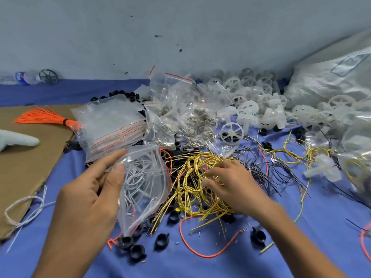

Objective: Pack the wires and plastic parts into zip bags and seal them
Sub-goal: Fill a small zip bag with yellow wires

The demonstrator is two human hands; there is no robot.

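Bag: zip bag [144,187] pinched in the left hand [88,197], thumb on its front, fingers behind; white wires [134,177] inside.
Mouth: the bag's red-striped edge runs down its right side, apparently facing the heap.
Heap: yellow wires [192,177], looped, just right of the bag.
Reach: right hand [234,185] nearer, fingers curled into the loops; an actual grip cannot be told.
Next: probably a short carry leftward into the bag.

No legible text; bottle label [20,78] blurred
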